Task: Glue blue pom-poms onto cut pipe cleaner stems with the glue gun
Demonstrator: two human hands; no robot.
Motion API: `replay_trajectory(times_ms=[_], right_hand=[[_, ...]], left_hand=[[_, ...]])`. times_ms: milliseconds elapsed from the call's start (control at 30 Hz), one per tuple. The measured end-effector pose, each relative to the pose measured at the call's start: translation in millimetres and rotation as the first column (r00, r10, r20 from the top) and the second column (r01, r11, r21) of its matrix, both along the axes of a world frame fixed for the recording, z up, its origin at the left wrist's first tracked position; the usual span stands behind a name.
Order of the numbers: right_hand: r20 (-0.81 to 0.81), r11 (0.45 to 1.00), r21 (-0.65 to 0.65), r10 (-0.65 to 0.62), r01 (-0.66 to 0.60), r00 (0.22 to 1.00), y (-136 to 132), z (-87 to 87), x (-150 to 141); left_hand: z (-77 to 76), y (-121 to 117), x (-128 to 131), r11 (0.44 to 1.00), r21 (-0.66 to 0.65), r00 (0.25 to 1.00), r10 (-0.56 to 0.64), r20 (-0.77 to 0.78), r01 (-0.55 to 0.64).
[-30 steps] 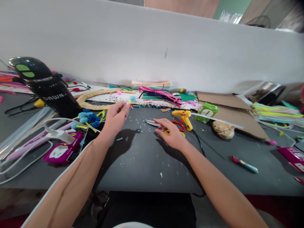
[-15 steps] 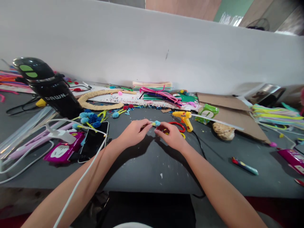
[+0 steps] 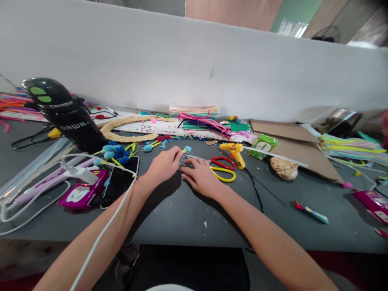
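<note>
My left hand (image 3: 165, 165) is closed, thumb and fingers pinching a thin stem with a fluffy light-blue pom-pom (image 3: 188, 149) at its tip. Beside it, my right hand (image 3: 201, 176) rests low over the table, palm down with fingers spread, and I see nothing held in it. Just behind those fingers lie scissors (image 3: 226, 180) with one red and one yellow handle; part of their blades is covered by the hand. A yellow glue gun (image 3: 236, 153) sits to the right of the scissors, its black cord trailing toward the table's front edge.
Blue pom-pom stems (image 3: 118, 153) lie by a phone (image 3: 121, 178) on the left, near a purple power strip (image 3: 81, 194) and a black bottle (image 3: 72, 121). A white cable crosses my left forearm. Cardboard (image 3: 315, 161), a green packet (image 3: 262, 145) and a pen (image 3: 312, 212) lie rightward.
My right hand has moved left and down from the pom-pom, its fingers spreading and uncovering the scissors' handles. My left hand has shifted left, still pinching the stem.
</note>
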State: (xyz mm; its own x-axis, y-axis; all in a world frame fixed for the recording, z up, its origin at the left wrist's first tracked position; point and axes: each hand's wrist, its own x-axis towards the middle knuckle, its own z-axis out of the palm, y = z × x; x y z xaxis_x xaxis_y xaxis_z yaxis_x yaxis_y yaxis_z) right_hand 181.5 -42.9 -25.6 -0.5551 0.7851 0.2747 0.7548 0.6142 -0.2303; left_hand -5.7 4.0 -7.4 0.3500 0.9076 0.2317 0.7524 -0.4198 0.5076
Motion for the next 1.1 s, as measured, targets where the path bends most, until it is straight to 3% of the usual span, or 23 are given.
replay_trajectory(times_ms=[267, 567, 667, 800, 867, 967, 1100], right_hand=[[-0.066, 0.999, -0.053, -0.002, -0.002, 0.998, 3, -4.9, 6], [-0.391, 0.985, -0.171, -0.069, 0.002, 0.918, 4, -1.2, 18], [-0.57, 0.951, -0.29, -0.081, -0.108, 0.818, 1, 1.5, 14], [-0.734, 0.817, -0.508, -0.245, -0.273, 0.633, -2, 1.1, 9], [-0.785, 0.769, -0.546, -0.333, -0.332, 0.522, -2, 0.5, 8], [-0.822, 0.766, -0.542, -0.398, -0.346, 0.407, -4, 2.0, 8], [-0.833, 0.761, -0.548, -0.455, -0.347, 0.316, -8, 6.8, 7]], left_hand=[[1.0, -1, 1, 0.999, -0.034, 1.0, 0.02, -0.013, -0.02], [7.1, -10, 6, 0.999, -0.038, 0.998, 0.018, -0.061, -0.02], [16.8, -21, 16, 0.999, -0.04, 0.993, -0.004, -0.12, 0.0], [26.7, -37, 30, 0.999, -0.017, 0.985, 0.025, -0.171, -0.028], [27.3, -43, 33, 0.997, 0.057, 0.985, 0.051, -0.165, -0.042], [23.3, -52, 35, 0.98, 0.195, 0.985, 0.061, -0.16, -0.029], [17.5, -68, 41, 0.966, 0.257, 0.981, 0.055, -0.186, -0.006]])
